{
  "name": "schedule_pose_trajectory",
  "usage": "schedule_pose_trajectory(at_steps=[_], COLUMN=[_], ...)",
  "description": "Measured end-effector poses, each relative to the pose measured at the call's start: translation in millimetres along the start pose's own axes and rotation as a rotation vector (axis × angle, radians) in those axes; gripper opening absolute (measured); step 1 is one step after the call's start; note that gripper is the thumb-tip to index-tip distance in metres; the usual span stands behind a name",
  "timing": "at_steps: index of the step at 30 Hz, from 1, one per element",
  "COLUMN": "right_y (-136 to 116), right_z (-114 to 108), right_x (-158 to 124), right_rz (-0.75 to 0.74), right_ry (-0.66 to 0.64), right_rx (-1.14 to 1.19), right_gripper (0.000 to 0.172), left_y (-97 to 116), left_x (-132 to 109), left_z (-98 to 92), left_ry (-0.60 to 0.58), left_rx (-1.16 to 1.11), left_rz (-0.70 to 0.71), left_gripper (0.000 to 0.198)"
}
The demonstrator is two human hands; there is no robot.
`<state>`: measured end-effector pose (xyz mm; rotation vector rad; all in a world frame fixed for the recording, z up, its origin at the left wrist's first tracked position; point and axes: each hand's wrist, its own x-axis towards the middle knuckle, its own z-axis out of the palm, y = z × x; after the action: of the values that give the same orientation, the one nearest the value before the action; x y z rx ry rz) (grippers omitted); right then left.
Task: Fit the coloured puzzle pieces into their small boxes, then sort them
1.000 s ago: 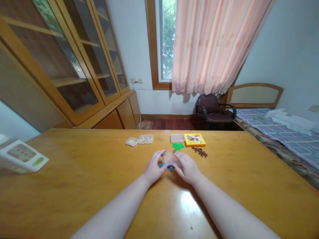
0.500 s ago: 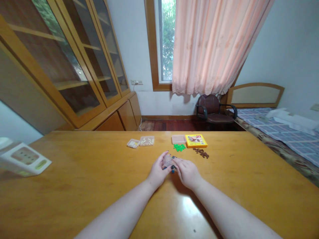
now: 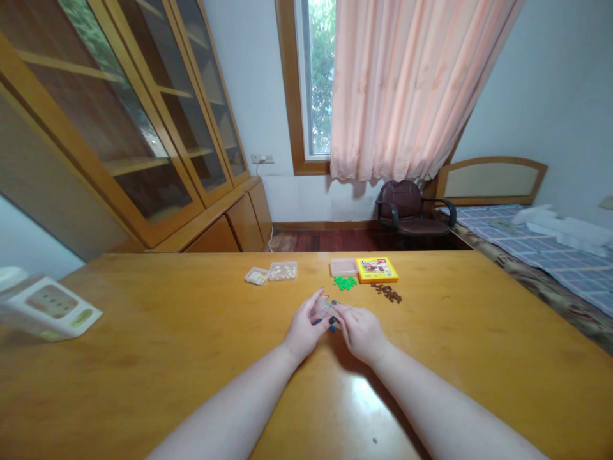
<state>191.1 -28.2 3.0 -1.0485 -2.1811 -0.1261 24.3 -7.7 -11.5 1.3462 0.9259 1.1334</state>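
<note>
Between my hands is a small clear plastic item [image 3: 324, 308], perhaps a bag or a little box; its exact kind is too small to tell. My left hand [image 3: 301, 330] curls around its left side, thumb in front. From the right, my right hand [image 3: 363, 332] pinches its edge with closed fingers. Small blue pieces [image 3: 332, 329] show just under the fingertips, partly hidden by them. Beyond my hands lie a heap of green pieces [image 3: 345, 283] and a scatter of brown pieces [image 3: 387, 293] on the wooden table [image 3: 201, 345].
A yellow printed box [image 3: 378, 270] stands by a clear tray [image 3: 343, 267] at the far side. Left of these are a clear box with pale pieces [image 3: 283, 271] and a smaller clear container [image 3: 257, 276]. A white carton-like object [image 3: 52, 305] rests at far left.
My right fingers have shifted slightly at the clear plastic item, and its visible part has turned a little. Both arms stay in nearly the same place.
</note>
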Motion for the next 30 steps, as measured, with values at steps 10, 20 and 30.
schedule_pose_trajectory(at_steps=[10,20,30], right_y=[2.9,27.1,51.2], right_z=[-1.5,0.8,8.3], right_x=[-3.5,-6.1,8.1], right_rz=[0.133,0.453,0.94], right_ry=[0.044,0.124,0.287], right_rx=[-0.01,0.32,0.94], right_gripper=[0.035,0.037,0.045], left_y=[-1.9,0.5,10.1], left_x=[-2.0,-0.9,3.4], left_z=[-7.7,-19.2,-33.6], left_ry=[-0.082,-0.285,-0.356], left_rx=[0.119,0.229,0.529], left_rz=[0.106,0.154,0.228], left_gripper=[0.075,0.078,0.059])
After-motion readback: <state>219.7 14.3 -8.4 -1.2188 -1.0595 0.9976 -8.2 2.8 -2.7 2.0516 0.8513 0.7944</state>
